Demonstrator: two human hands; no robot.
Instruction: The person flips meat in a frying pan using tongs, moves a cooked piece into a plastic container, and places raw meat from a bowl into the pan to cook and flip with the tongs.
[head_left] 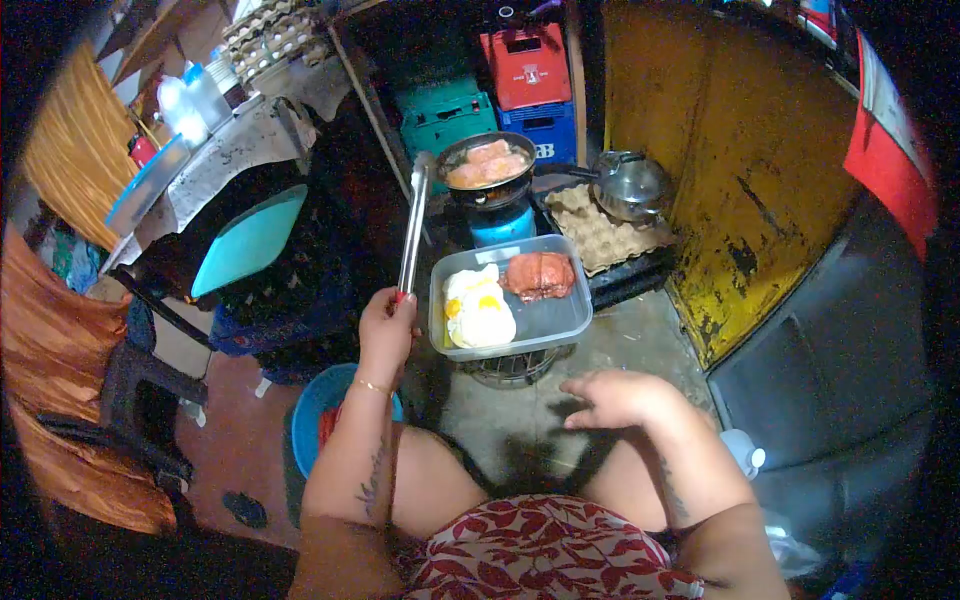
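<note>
My left hand (385, 325) is closed round the red-tipped handle end of metal tongs (412, 235), which point up and away beside the frying pan (448, 183). Pinkish meat slices (490, 163) lie in that pan, apart from the tongs. In front of the pan is a clear plastic container (535, 338). Fried eggs (482, 318) fill its left side, and reddish meat (540, 275) lies at its right. My right hand (620, 400) hovers over my right knee, below the container, with its fingers apart and nothing in it.
A lidded metal pot (632, 187) stands by a cardboard egg tray (600, 235) right of the pan. Red (527, 70) and green (445, 125) crates are behind. A blue basin (312, 405) sits by my left leg. At right is a yellow panel (740, 170).
</note>
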